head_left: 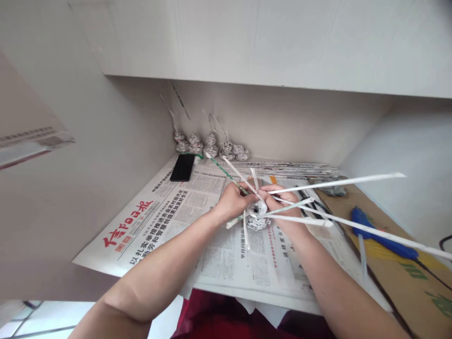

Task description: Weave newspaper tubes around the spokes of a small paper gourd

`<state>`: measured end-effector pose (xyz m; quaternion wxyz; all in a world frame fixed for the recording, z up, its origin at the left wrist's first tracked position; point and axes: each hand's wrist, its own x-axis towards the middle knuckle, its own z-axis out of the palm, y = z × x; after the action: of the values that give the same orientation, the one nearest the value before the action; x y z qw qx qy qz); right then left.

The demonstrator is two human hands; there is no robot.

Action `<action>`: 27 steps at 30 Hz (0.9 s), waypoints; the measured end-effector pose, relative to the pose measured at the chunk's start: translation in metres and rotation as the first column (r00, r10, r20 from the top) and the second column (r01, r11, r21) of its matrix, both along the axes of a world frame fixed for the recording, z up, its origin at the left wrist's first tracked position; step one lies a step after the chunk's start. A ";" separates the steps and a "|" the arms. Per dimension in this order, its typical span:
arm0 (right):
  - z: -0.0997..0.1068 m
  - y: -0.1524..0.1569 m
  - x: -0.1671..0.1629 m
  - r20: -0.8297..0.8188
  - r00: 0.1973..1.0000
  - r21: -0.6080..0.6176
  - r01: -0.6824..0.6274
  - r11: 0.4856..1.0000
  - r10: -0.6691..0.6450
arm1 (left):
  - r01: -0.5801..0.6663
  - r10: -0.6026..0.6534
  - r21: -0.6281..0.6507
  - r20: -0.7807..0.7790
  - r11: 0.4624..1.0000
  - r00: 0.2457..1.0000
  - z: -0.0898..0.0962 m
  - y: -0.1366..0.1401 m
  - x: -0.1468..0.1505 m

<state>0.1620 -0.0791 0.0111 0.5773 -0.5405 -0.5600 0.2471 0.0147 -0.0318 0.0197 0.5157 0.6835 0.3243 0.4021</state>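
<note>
Black phone (182, 167) lies on newspaper (130, 230) near left wall (120, 141). Woven paper gourds (211, 149) line back wall (289, 127). Blue glue gun (386, 241) on brown cardboard (395, 285), right.

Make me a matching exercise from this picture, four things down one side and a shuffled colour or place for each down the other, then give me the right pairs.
Things:
1. phone
2. glue gun
3. row of paper shapes
4. woven piece with loose strips

Colour or place:
A. at the foot of the back wall
B. blue
C. between the left hand and the right hand
D. black

Pairs: 1-D, 2-B, 3-A, 4-C
</note>
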 end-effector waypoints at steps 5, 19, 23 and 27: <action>0.002 -0.003 -0.002 -0.008 1.000 -0.006 -0.017 1.000 0.017 | -0.025 0.025 -0.004 0.050 1.000 0.998 -0.010 0.006 0.003; 0.001 -0.002 -0.001 0.149 0.987 0.022 0.055 0.998 -0.058 | -0.058 0.066 -0.089 0.096 0.994 0.993 -0.005 0.005 0.007; -0.002 -0.001 -0.002 0.142 0.986 0.043 0.078 0.996 -0.083 | 0.011 0.021 -0.193 0.166 0.981 0.986 -0.005 0.006 0.007; -0.005 -0.001 -0.003 0.140 0.988 0.059 0.057 0.997 -0.065 | 0.084 -0.012 -0.278 0.251 0.957 0.968 -0.006 0.006 0.006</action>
<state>0.1587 -0.0797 0.0063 0.5580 -0.5574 -0.5894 0.1747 0.0203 -0.0258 0.0135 0.6555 0.5538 0.2955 0.4200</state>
